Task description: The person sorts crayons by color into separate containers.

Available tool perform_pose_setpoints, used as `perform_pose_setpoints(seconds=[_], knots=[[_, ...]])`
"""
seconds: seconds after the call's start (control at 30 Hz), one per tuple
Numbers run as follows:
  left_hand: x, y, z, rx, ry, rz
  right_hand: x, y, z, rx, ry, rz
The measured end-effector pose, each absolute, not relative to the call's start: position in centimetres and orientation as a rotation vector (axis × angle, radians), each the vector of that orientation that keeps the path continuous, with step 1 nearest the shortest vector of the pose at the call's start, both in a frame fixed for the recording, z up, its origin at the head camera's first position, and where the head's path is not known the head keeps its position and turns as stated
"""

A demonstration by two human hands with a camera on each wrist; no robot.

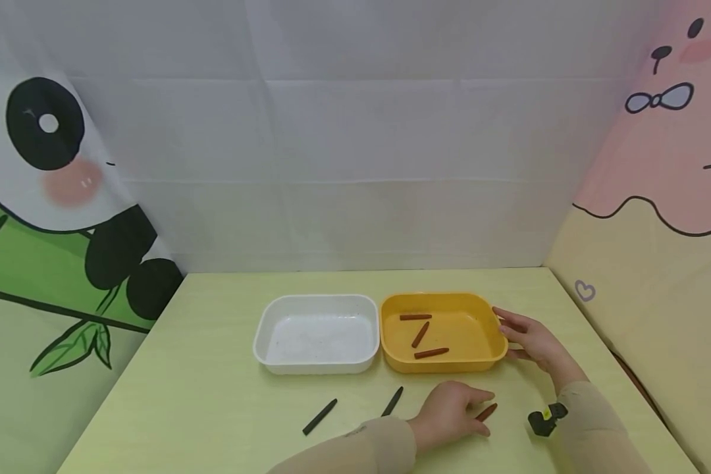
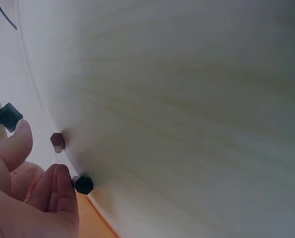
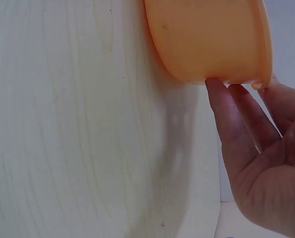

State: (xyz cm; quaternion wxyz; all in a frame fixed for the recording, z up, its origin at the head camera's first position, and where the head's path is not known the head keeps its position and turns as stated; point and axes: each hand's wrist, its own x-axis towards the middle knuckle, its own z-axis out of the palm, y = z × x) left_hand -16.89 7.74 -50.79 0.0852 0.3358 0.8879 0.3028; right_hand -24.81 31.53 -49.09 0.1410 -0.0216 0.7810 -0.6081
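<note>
My left hand (image 1: 447, 411) is low over the table, thumb and fingers spread on either side of a brown crayon (image 1: 487, 413). In the left wrist view a gap shows between the thumb and fingers, and the hexagonal end of a brown crayon (image 2: 57, 141) lies beyond them. A black crayon (image 1: 393, 401) is partly hidden behind the left forearm. My right hand (image 1: 536, 342) touches the right end of the yellow tray (image 1: 444, 366), its fingertips (image 3: 214, 85) against the outer wall. Three brown crayons (image 1: 431, 353) lie inside that tray.
A white tray (image 1: 316, 369) stands directly left of the yellow one. Another black crayon (image 1: 320, 417) lies on the table (image 1: 213, 395) in front of it. A wrist-worn black device (image 1: 546, 420) sticks out from the right sleeve. Printed cloth walls border the table.
</note>
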Motion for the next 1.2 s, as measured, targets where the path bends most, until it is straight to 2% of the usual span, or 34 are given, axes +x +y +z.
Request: perform_pose_setpoints(seconds=[0.63,0.93,1.2], knots=[[-17.1,8.8,-51.1,1.054,2.749,0.597,-24.9,31.6,-49.2,-0.053,2.258,-1.747],[-17.0,9.2,-50.8,0.989,2.757,0.600,-24.8,31.6,-49.2,-0.034,2.278,-1.730],[-17.2,9.0,-50.4,0.907,2.673,0.783,-24.9,31.6,-49.2,-0.024,2.281,-1.724]])
